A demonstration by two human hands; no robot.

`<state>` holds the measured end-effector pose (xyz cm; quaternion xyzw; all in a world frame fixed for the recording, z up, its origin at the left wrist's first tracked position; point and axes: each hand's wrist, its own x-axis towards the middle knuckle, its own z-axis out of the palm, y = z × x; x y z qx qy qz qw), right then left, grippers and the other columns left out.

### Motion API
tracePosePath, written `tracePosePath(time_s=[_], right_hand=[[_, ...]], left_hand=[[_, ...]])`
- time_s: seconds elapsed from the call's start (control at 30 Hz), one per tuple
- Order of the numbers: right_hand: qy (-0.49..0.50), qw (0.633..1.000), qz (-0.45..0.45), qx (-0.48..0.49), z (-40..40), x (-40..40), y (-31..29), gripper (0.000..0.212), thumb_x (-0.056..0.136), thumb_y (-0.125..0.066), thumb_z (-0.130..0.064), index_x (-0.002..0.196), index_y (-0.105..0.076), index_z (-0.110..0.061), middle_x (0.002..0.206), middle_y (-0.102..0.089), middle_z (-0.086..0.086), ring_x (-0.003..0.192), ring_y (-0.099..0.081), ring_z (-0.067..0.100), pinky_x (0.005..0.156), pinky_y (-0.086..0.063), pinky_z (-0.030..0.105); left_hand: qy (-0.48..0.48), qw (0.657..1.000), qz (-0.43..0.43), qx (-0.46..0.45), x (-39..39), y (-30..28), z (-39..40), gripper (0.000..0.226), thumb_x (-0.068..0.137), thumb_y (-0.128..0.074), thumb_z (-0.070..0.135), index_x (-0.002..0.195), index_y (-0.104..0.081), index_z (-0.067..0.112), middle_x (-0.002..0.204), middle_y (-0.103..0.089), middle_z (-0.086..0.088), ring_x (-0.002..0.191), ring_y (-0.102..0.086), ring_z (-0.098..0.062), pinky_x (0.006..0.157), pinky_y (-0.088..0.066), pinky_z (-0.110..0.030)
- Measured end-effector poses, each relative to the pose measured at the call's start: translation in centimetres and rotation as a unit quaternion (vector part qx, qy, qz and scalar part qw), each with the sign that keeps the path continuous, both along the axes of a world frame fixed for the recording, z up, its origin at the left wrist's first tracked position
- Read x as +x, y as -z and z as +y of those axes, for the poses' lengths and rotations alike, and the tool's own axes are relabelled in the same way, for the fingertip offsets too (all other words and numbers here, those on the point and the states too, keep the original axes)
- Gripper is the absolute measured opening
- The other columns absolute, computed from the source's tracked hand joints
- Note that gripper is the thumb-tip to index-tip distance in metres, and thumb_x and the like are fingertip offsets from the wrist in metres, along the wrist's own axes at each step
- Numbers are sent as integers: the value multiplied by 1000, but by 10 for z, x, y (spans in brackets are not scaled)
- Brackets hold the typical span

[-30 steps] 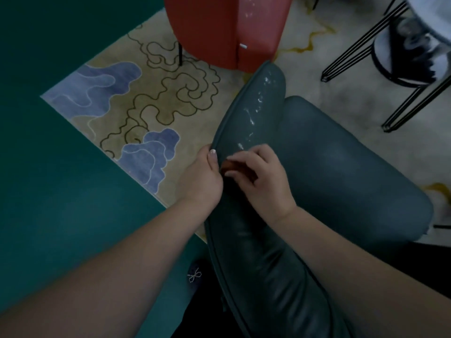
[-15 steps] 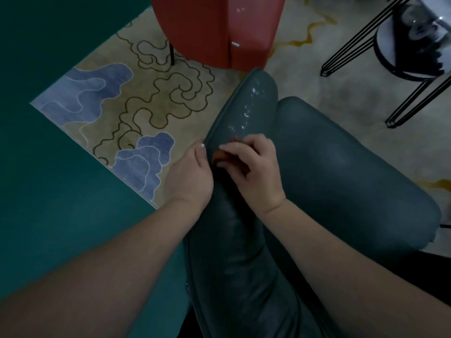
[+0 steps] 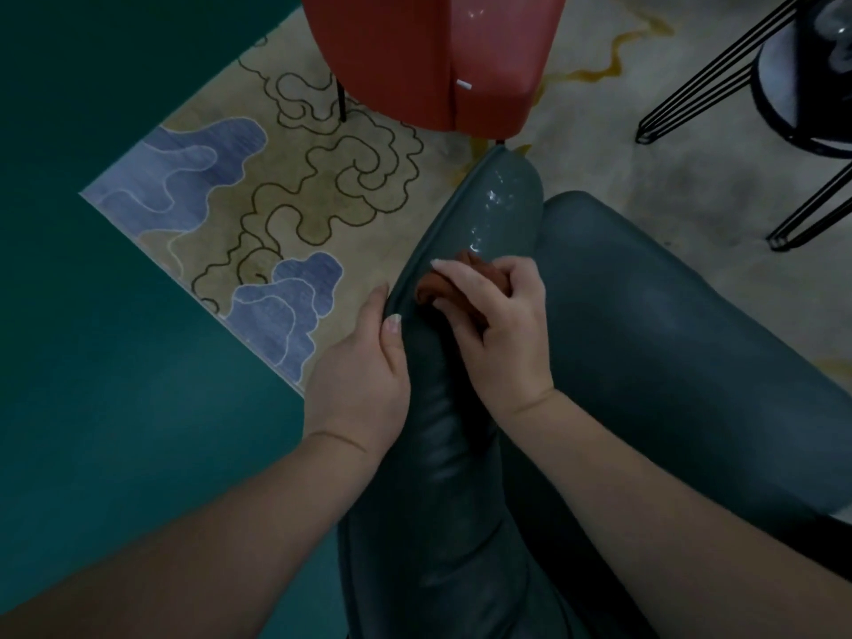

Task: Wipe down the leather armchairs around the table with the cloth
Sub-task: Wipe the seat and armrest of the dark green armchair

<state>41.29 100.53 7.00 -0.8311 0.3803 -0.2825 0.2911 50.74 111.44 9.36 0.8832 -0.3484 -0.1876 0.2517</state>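
Left hand [image 3: 357, 389] grip: fingers laid down the outer side of the dark teal leather armchair [image 3: 645, 362], thumb resting on the piped edge of its armrest [image 3: 479, 232]; it braces the arm and holds nothing loose. How far the fingers curl round the far side I cannot tell. Right hand [image 3: 500, 336] grip, just beside the left thumb on top of the armrest: curled tight on a bunched rust-brown cloth [image 3: 454, 283], which pokes out ahead of the knuckles and touches the leather.

Handling, judged: cloth is light, soft and limp, so it wads and folds; best held balled in the palm with fingers spread behind it so a flat face meets the leather. Leather looks smooth and glossy, with bright specks ahead of the grip that may be moisture, so the cloth should glide and could slip off the rounded top toward the seat. Padding looks like it gives under pressure; chair looks heavy enough not to need lifting, a brace by the left grip should do.

Beyond the grips: red armchair [image 3: 438, 53] on patterned rug [image 3: 276, 200]; right of it, black wire legs of a small desk [image 3: 802, 85].
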Motion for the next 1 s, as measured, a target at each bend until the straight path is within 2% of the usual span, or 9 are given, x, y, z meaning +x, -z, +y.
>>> tracePosePath(time_s=[0.1, 0.2, 0.3, 0.4, 0.5, 0.7, 0.83, 0.9, 1.0], right_hand=[[6, 1000, -11, 16, 6, -8, 4, 38, 90, -58, -42, 128, -59, -37, 111, -44, 1, 98, -48, 18, 87, -49, 38], [-15, 999, -15, 43, 31, -33, 9, 45, 90, -56, -51, 134, -50, -43, 111, -35, -10, 98, -46, 10, 89, -48, 29], [-20, 998, -28, 48, 23, -27, 7, 41, 89, -60, -43, 129, -57, -38, 107, -40, -6, 92, -49, 9, 84, -51, 31], [-2, 1000, -4, 12, -11, 4, -1, 37, 89, -61, -38, 125, -61, -33, 105, -45, 1, 91, -51, 17, 81, -52, 39], [47, 998, 5, 35, -24, 18, -5, 37, 91, -58, -44, 127, -58, -39, 106, -45, -1, 95, -51, 18, 81, -53, 41], [-40, 999, -5, 12, 8, -9, -3, 35, 91, -61, -39, 125, -63, -31, 102, -51, 4, 83, -53, 16, 68, -53, 36], [7, 999, 12, -28, -28, 19, -6, 32, 92, -62, -36, 121, -68, -26, 97, -54, 10, 85, -54, 24, 71, -52, 42], [34, 999, 12, -14, -25, 20, -5, 34, 92, -61, -38, 124, -65, -28, 99, -54, 7, 86, -54, 21, 73, -52, 38], [25, 998, -29, 47, -14, 6, -1, 37, 91, -55, -47, 126, -60, -35, 102, -51, -4, 87, -52, 7, 78, -47, 17]], left_hand=[[31, 1000, -4, -1, -2, -5, 1, 50, 100, -29, 35, 149, -28, 25, 105, -67, -14, 84, -60, -36, 69, -48, -43], [54, 998, -6, 13, -3, -8, 1, 54, 99, -28, 36, 152, -19, 27, 119, -62, -13, 92, -60, -35, 75, -48, -47], [73, 997, -15, 25, -3, -8, -1, 58, 97, -25, 39, 153, -10, 31, 131, -55, -12, 102, -57, -34, 81, -47, -47], [82, 996, -23, 31, -2, -6, 0, 60, 95, -24, 45, 152, -5, 35, 125, -56, -12, 101, -56, -33, 80, -47, -45], [90, 995, -35, 28, -1, -5, 0, 62, 94, -25, 48, 151, -3, 39, 124, -56, -11, 102, -56, -33, 78, -46, -43], [96, 995, -31, 17, 1, -4, -1, 63, 92, -26, 51, 150, -2, 42, 122, -58, -10, 103, -57, -32, 79, -47, -44], [81, 995, -45, 23, 1, -2, -3, 62, 93, -24, 52, 150, -3, 41, 111, -64, -13, 91, -59, -34, 75, -46, -41], [74, 996, -44, 22, 0, -3, -3, 62, 93, -26, 51, 151, -7, 40, 104, -66, -13, 86, -59, -34, 72, -45, -40], [69, 997, -34, 13, -1, -5, -3, 61, 93, -28, 50, 151, -8, 41, 98, -66, -12, 82, -60, -32, 69, -46, -40]])
